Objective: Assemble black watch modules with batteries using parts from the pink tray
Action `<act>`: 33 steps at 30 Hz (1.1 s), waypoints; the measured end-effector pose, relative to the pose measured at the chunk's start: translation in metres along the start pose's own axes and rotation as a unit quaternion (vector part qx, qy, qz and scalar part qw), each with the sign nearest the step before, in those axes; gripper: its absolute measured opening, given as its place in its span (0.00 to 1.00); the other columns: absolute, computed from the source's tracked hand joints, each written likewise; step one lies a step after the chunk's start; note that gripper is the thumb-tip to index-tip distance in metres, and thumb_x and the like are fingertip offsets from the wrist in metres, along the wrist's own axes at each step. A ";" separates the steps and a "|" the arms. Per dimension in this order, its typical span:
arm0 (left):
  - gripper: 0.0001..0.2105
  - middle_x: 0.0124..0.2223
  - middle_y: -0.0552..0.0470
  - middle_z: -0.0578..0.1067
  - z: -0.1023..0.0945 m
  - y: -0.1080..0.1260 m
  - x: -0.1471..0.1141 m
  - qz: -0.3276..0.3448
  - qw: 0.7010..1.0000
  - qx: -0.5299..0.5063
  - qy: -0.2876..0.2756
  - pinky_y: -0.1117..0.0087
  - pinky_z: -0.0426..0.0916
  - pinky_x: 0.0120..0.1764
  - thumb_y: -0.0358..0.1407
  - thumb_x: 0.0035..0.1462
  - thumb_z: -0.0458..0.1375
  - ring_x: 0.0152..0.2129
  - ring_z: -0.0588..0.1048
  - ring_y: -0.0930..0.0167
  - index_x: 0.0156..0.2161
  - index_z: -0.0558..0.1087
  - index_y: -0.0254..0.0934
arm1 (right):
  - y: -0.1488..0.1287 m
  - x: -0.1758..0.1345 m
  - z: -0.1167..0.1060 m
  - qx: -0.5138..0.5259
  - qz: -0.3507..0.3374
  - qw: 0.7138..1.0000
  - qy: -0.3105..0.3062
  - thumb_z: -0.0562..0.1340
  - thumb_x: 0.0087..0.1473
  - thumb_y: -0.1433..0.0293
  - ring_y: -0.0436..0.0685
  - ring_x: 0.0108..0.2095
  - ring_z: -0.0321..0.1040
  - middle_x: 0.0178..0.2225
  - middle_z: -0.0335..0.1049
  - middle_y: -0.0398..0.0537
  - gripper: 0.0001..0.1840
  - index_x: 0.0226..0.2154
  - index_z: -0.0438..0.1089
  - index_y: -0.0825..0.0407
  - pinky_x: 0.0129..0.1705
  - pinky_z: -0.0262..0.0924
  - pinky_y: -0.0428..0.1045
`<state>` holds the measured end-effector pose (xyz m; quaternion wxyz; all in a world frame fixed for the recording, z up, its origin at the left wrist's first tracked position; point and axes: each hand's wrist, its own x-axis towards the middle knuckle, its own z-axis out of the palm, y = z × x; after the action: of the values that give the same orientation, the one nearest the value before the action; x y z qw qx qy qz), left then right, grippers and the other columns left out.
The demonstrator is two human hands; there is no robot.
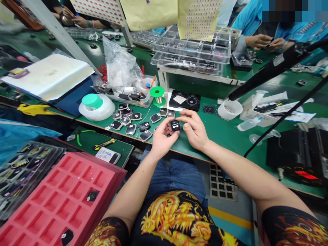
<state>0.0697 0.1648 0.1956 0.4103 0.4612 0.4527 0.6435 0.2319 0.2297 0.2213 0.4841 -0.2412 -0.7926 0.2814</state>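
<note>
A small smartwatch (175,125) with a lit dark screen showing white marks is held over the front of the green bench. My left hand (164,136) is closed around it, thumb along its lower edge. Beside it, my right hand (194,131) has its fingers stretched apart, the index finger reaching to the watch's upper right edge; whether it touches is unclear. Just left of my hands lie several watch cases (131,128) with dark screens, many bearing small white stickers. A black watch fixture plate (185,100) sits behind my hands.
On the left stands a red foam tray (48,205) with a few black watch parts in it. A solder spool (157,97), white bottle (96,106) and white cup (230,109) line the bench. A black lamp arm (266,70) slants in from the right. Co-workers' hands (266,42) are across the bench.
</note>
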 end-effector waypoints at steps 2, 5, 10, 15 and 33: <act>0.26 0.45 0.50 0.79 0.000 0.000 0.000 -0.002 1.000 0.001 0.001 0.70 0.75 0.41 0.32 0.54 0.72 0.38 0.78 0.71 0.58 0.75 0.41 | -0.001 0.000 0.000 0.002 -0.004 1.000 0.005 0.57 0.76 0.52 0.66 0.60 0.70 0.58 0.72 0.59 0.23 0.53 0.80 0.49 0.62 0.67 0.67; 0.26 0.45 0.50 0.79 0.000 0.001 0.000 -0.004 1.000 0.005 0.000 0.70 0.75 0.41 0.33 0.54 0.72 0.38 0.78 0.70 0.58 0.75 0.41 | -0.002 0.000 0.000 0.011 -0.003 1.000 0.012 0.56 0.76 0.52 0.65 0.58 0.71 0.57 0.72 0.58 0.23 0.51 0.81 0.47 0.61 0.68 0.67; 0.26 0.45 0.50 0.79 -0.001 0.001 -0.001 -0.007 1.000 0.003 -0.003 0.69 0.76 0.41 0.34 0.55 0.72 0.39 0.79 0.70 0.59 0.75 0.42 | -0.001 -0.002 0.000 0.043 -0.007 0.999 0.013 0.57 0.76 0.55 0.65 0.57 0.71 0.57 0.72 0.55 0.22 0.42 0.84 0.46 0.60 0.69 0.66; 0.26 0.46 0.49 0.80 -0.001 0.000 -0.001 -0.006 1.000 -0.001 0.003 0.69 0.77 0.41 0.35 0.55 0.73 0.40 0.80 0.69 0.59 0.75 0.41 | -0.002 -0.003 0.000 0.030 -0.028 0.999 -0.002 0.57 0.76 0.55 0.64 0.57 0.71 0.57 0.74 0.54 0.22 0.41 0.84 0.46 0.57 0.69 0.64; 0.26 0.44 0.51 0.79 -0.001 0.001 -0.001 -0.008 1.000 0.005 0.001 0.70 0.76 0.41 0.35 0.55 0.73 0.38 0.79 0.71 0.59 0.75 0.41 | -0.005 -0.001 -0.003 -0.009 0.022 0.999 0.028 0.55 0.75 0.49 0.65 0.55 0.72 0.55 0.76 0.53 0.26 0.46 0.84 0.44 0.59 0.70 0.66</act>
<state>0.0685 0.1633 0.1963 0.4126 0.4589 0.4597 0.6386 0.2339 0.2262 0.2252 0.4979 -0.2706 -0.7757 0.2777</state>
